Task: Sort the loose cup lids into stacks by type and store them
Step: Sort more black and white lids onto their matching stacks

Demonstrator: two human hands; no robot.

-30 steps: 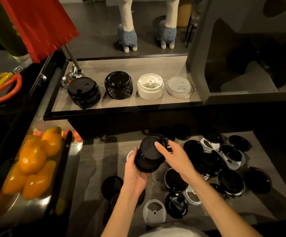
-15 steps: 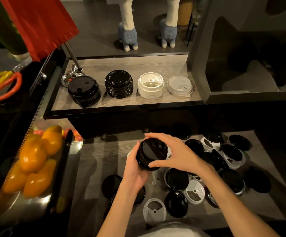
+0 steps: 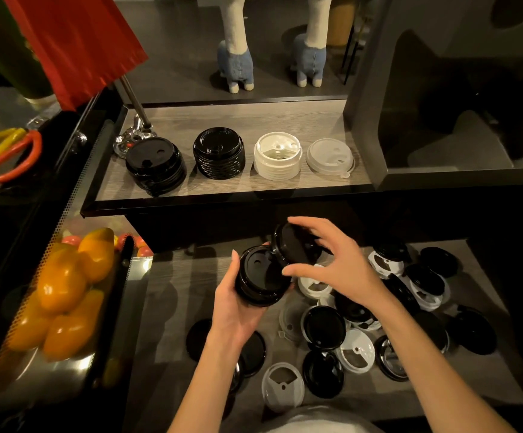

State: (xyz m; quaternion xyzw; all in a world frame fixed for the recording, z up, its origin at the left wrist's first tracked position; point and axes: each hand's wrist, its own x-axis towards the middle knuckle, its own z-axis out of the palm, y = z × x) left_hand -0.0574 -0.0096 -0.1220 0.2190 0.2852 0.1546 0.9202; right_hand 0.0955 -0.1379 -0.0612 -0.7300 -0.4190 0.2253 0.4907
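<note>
Pretty dim in here, warm yellowish light coming from above, so the upper shelf (image 3: 222,189) is lit best while the space under it and the right side sink into near black. The black lids (image 3: 324,328) only show up by their shiny glints, and there's glare on the metal tray (image 3: 141,267) by the peppers (image 3: 63,292). Wide-angle bending at the edges, hands cast soft shadows on the counter (image 3: 172,307), and the whole picture is a bit soft.
</note>
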